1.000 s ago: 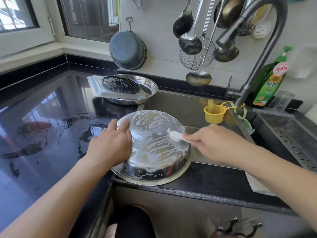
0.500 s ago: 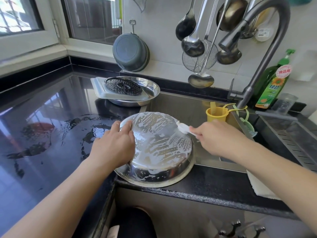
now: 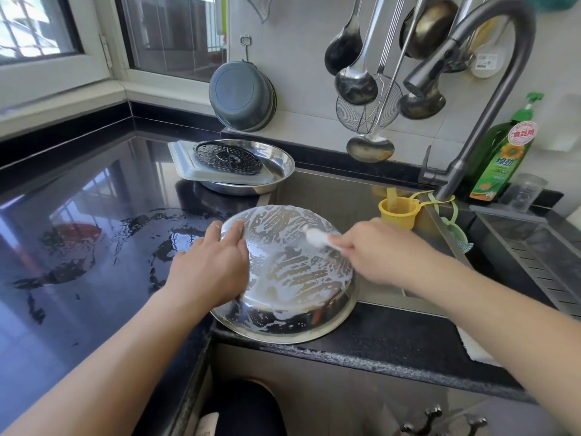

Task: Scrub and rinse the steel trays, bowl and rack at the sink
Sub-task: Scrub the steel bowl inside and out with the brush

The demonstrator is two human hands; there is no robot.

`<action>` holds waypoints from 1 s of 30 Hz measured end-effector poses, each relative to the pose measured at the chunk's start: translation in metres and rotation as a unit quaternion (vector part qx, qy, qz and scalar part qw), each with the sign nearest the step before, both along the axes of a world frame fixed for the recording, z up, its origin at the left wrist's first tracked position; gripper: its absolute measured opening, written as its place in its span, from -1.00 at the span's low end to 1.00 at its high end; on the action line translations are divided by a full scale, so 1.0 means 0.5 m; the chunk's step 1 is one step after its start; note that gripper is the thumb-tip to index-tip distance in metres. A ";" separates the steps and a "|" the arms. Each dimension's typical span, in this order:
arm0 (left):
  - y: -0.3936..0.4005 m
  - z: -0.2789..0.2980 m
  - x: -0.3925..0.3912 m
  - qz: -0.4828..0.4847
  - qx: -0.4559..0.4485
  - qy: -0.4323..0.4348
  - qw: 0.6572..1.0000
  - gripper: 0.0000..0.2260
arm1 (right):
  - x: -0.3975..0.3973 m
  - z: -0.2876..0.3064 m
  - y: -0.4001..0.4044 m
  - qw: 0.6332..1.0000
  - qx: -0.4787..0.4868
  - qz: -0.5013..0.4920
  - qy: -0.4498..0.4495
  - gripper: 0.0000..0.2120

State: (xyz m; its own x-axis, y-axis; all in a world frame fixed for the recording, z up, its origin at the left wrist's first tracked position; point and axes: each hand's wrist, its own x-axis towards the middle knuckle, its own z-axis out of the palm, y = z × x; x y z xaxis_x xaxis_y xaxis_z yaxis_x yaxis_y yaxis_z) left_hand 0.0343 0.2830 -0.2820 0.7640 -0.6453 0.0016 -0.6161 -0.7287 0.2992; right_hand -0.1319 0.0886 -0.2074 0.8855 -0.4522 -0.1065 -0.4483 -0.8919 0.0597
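Note:
A steel bowl (image 3: 292, 278) lies upside down, tilted over the sink's front edge, its base streaked with white foam. My left hand (image 3: 210, 265) grips its left rim, fingers curled over the edge. My right hand (image 3: 377, 250) holds a white scrubber (image 3: 316, 237) that touches the bowl's upper right base. At the back left of the sink a round steel tray (image 3: 276, 171) carries a rectangular tray (image 3: 185, 165) and a dark round rack (image 3: 228, 158).
The black counter (image 3: 78, 247) at left is wet. A curved tap (image 3: 490, 89) arches over the sink (image 3: 339, 190), with a yellow cup (image 3: 399, 210), a green soap bottle (image 3: 500, 158) and hanging ladles (image 3: 358, 80) near it. A drain board (image 3: 540, 262) lies at right.
My right hand swept the scrubber across the bowl's base, from centre right up toward its far right edge. My left hand kept its hold on the rim.

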 end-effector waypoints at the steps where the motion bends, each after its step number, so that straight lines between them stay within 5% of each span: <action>1: 0.000 -0.001 0.000 -0.003 0.003 -0.004 1.000 -0.53 | 0.009 0.006 -0.023 0.999 -0.012 -0.032 -0.011 -0.56; 8: -0.001 -0.001 0.000 -0.002 -0.002 -0.005 1.000 -0.50 | 0.004 -0.002 0.040 0.998 0.053 0.017 0.011 -0.59; 13: -0.001 -0.009 0.005 -0.009 0.009 -0.014 1.000 -0.52 | 0.034 0.011 -0.025 0.998 -0.030 -0.060 -0.015 -0.60; 18: -0.003 -0.016 0.012 -0.018 0.021 -0.021 0.999 -0.54 | 0.033 0.002 0.079 0.996 0.070 0.044 0.018 -0.61; 23: -0.001 -0.037 0.035 -0.056 0.045 -0.051 0.996 -0.49 | 0.064 0.008 -0.016 0.998 -0.013 -0.051 -0.020 -0.60; 30: -0.007 -0.049 0.046 -0.061 0.044 -0.072 0.995 -0.49 | 0.034 -0.003 0.005 1.000 0.017 0.009 -0.007 -0.60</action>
State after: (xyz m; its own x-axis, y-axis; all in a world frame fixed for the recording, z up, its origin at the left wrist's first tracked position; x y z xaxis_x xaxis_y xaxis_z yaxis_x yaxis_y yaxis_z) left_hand 0.0575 0.2797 -0.3066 0.6757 -0.7359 0.0436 -0.7335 -0.6652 0.1397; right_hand -0.1151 0.0910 -0.2090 0.8950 -0.4327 -0.1086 -0.4329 -0.9011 0.0230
